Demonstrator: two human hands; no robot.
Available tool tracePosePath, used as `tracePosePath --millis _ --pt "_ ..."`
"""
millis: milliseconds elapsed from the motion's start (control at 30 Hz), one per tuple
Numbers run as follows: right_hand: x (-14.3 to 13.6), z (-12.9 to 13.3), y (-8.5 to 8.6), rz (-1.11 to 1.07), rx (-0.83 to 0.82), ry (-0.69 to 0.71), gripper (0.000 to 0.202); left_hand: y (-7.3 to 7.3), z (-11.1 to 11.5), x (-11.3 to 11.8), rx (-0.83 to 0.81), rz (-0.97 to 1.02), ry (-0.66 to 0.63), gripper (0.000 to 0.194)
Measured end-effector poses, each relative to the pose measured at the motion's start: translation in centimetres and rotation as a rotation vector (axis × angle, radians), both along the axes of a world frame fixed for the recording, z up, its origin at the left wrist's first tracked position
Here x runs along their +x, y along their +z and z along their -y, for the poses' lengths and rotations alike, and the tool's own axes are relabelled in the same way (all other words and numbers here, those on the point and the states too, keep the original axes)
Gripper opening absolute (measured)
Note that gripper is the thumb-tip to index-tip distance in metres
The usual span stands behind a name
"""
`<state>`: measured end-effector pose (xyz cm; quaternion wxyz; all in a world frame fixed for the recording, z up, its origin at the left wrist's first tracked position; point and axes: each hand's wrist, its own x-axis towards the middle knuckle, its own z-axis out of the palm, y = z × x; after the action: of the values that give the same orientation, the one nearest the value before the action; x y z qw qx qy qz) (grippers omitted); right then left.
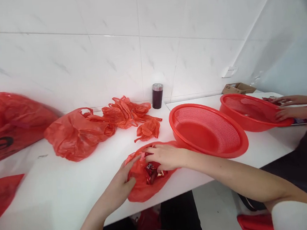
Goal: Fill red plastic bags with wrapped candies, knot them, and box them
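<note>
An opened red plastic bag (144, 192) lies near the table's front edge, with several small dark red and shiny packets (152, 174) inside. My left hand (122, 185) is at the bag's left rim, its fingers apart and the thumb over the opening. From the right my right hand (164, 157) reaches into the bag, fingers curved over the packets; whether it grips one is hidden. Just right of the bag stands a red perforated basket (198, 138) with nothing visible in it.
Crumpled red bags (76, 134) lie behind and to the left. A dark tumbler (157, 96) stands by the wall. Another person's hands (286, 112) are at a second red basket (250, 112) on the right, near a cardboard box (237, 88).
</note>
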<state>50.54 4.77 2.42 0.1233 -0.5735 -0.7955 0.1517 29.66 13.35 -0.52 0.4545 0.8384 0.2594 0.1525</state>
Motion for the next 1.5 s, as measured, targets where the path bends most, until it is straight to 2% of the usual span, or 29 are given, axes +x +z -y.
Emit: tracePosePath --millis 67,133,233,333,400,467,533,600,700,733,800,867,933,967,1067,1200,1300,1333,1400,1500 --pt "0.6 0.3 0.4 0.006 0.026 -0.017 0.054 -0.1 -0.5 -1.0 0.109 -0.086 0.065 0.068" --pt "1.4 1.0 1.6 0.039 0.075 -0.063 0.049 -0.3 -0.8 -2.1 0.215 -0.131 0.162 0.062" --pt "2.4 2.3 2.6 0.216 0.146 -0.258 0.039 -0.9 -1.1 -3.7 0.364 -0.134 0.326 0.051" --pt "2.6 3.2 1.6 0.360 -0.002 -0.441 0.049 -1.3 -1.2 -4.9 0.362 -0.169 0.488 0.043" --pt "2.4 3.5 0.7 0.372 -0.144 -0.464 0.049 -1.3 -1.3 -5.5 0.317 -0.235 0.550 0.034" --pt "2.2 3.5 0.9 0.236 -0.202 -0.448 0.040 -1.0 -1.5 -6.1 0.258 -0.289 0.553 0.023" --pt "2.3 3.2 2.6 0.028 -0.175 -0.444 0.029 -0.4 -2.0 -6.7 0.154 -0.235 0.552 0.023" --pt "2.6 2.8 5.5 -0.239 -0.028 -0.488 0.021 0.6 -2.6 -7.1 0.003 -0.032 0.585 0.026" --pt "2.7 2.0 9.9 -0.652 0.291 -0.556 0.015 2.5 -3.2 -7.2 -0.276 0.396 0.618 0.027" --pt "2.6 1.8 11.0 -0.722 0.313 -0.532 0.017 3.2 -3.3 -7.1 -0.354 0.491 0.600 0.027" --pt "2.2 1.5 12.7 -0.736 0.246 -0.443 0.017 4.4 -3.2 -6.6 -0.440 0.574 0.546 0.027" --pt "1.6 1.3 13.9 -0.759 0.271 -0.399 0.015 5.2 -3.0 -6.0 -0.415 0.591 0.524 0.025" --pt "1.0 1.2 14.9 -0.830 0.412 -0.392 0.013 5.5 -2.9 -5.5 -0.365 0.615 0.534 0.023" --pt "0.6 1.1 15.3 -0.843 0.428 -0.377 0.014 5.5 -2.9 -5.3 -0.353 0.618 0.533 0.022" --pt "-0.4 0.7 15.9 -0.801 0.317 -0.273 0.015 5.1 -2.8 -4.8 -0.360 0.554 0.483 0.022" --pt "-1.1 0.2 15.9 -0.833 0.419 -0.236 0.007 4.5 -2.7 -4.5 -0.353 0.504 0.467 0.025" --pt "-0.8 0.1 15.8 -0.761 0.231 -0.197 0.010 4.6 -2.8 -4.7 -0.356 0.521 0.452 0.023" --pt "-0.5 0.2 15.7 -0.760 0.212 -0.200 0.010 4.9 -2.9 -4.8 -0.345 0.529 0.454 0.022" --pt "0.4 0.3 15.6 -0.791 0.283 -0.248 0.011 6.1 -3.1 -4.9 -0.302 0.579 0.472 0.018" --pt "1.9 0.5 15.2 -0.755 0.350 -0.310 0.011 8.9 -3.0 -4.5 -0.196 0.775 0.471 0.016"
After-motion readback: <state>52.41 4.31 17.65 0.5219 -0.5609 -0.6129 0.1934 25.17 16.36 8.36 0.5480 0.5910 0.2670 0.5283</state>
